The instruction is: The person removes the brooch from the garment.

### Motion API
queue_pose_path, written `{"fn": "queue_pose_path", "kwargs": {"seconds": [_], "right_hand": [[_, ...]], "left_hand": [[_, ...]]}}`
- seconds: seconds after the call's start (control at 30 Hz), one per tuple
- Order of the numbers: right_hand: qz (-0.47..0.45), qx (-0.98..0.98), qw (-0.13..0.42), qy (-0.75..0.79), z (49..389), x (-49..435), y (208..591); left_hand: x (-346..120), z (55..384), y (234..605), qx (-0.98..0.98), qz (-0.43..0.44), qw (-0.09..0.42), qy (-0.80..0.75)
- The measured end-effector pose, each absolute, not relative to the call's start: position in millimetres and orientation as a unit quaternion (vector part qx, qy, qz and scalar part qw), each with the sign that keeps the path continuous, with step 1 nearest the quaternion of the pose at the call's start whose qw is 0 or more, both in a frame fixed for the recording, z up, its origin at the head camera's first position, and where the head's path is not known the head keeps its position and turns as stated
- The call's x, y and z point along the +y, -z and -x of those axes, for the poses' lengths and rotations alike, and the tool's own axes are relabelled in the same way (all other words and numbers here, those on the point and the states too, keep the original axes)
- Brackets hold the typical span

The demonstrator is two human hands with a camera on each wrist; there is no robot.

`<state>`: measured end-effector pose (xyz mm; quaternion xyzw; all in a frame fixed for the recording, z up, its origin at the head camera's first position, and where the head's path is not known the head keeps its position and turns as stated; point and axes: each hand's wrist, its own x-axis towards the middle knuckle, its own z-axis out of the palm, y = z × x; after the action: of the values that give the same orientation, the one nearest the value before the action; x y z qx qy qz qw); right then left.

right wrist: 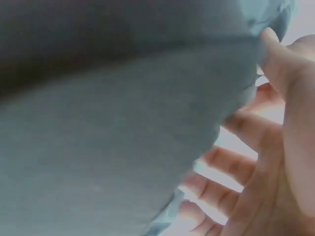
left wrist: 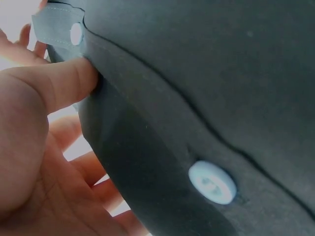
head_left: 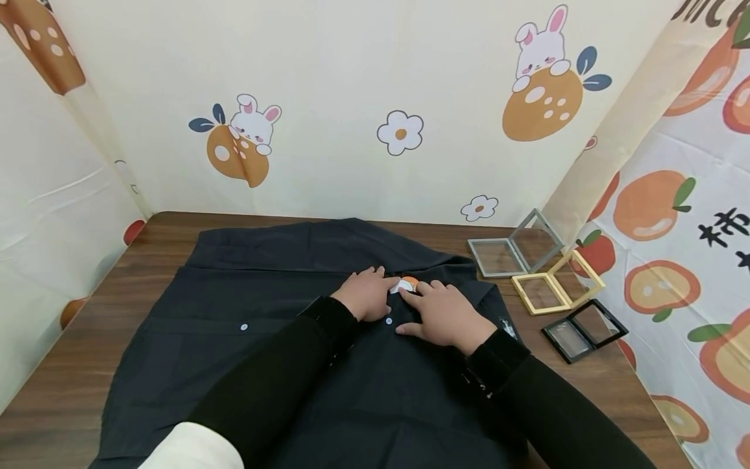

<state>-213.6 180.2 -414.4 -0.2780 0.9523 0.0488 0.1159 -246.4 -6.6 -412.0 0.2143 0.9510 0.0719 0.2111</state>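
Observation:
A dark navy button-up shirt (head_left: 246,384) lies spread over the tabletop, its collar toward the middle of the head view. An orange-and-white label (head_left: 404,285) shows at the neck opening, between my two hands. My left hand (head_left: 366,294) touches the collar's left side, its index finger beside the label. In the left wrist view, its thumb (left wrist: 78,81) rests on the front placket below a white button (left wrist: 76,33). My right hand (head_left: 442,316) lies on the collar's right side, index finger and thumb apart. In the right wrist view, several fingertips are hidden behind the cloth.
Three hinged square frames stand open at the table's right side: a grey one (head_left: 498,255), a yellow one (head_left: 541,292) and a black one (head_left: 571,339). Printed cloth walls (head_left: 351,78) rise behind and at both sides. The brown wooden table (head_left: 70,397) shows around the shirt.

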Motion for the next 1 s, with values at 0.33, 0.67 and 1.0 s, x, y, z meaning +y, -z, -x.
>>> {"fn": "queue_pose_path", "kwargs": {"seconds": [0.33,0.67,1.0], "right_hand": [[0.332,0.943,-0.021,0.016,224,179,419],[0.347,0.935,-0.058,-0.036,240,164,424],[0.18,0.974,0.104,0.088,255,163,418]], "left_hand": [[-5,248,415,0.952,-0.217,0.21,-0.059],[-8,248,416,0.951,-0.223,0.203,-0.065],[-10,246,416,0.95,-0.226,0.204,-0.072]]}}
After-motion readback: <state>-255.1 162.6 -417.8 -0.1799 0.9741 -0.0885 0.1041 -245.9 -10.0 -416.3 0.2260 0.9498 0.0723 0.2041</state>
